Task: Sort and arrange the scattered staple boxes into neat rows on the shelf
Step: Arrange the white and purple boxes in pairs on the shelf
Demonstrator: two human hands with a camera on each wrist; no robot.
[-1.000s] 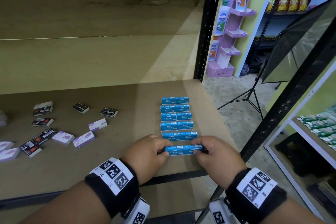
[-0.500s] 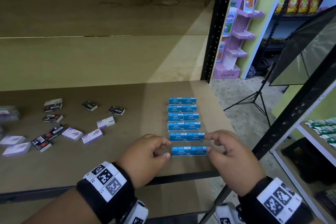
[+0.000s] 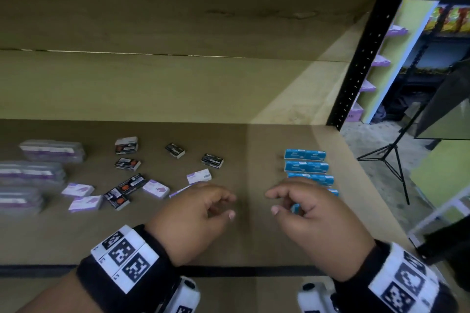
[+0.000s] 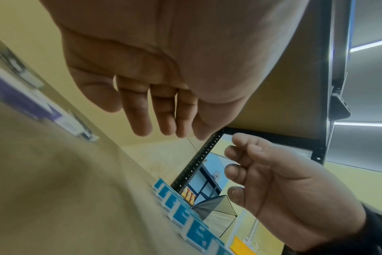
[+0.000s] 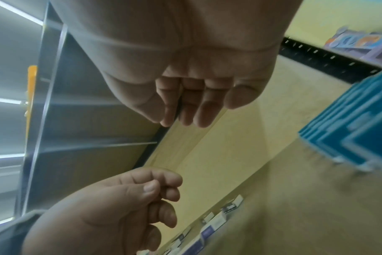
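While our left hand point(image 3: 193, 213) and right hand point(image 3: 309, 213) hover side by side above the shelf board point(image 3: 244, 244), neither has hold of anything; the fingers of both hang loosely curled, thumbs apart from the fingertips. We see the blue staple boxes point(image 3: 306, 166) lined up one behind another in a single row at the right end of the board, the nearer boxes partly hidden behind our right hand. To the left lie the scattered ones: black staple boxes point(image 3: 127, 164) and purple-and-white staple boxes point(image 3: 155, 188) at mixed angles, some touching. Farther left we make out clear plastic cases point(image 3: 30, 173) with purple labels, blurred. Our wrist views show both palms empty.
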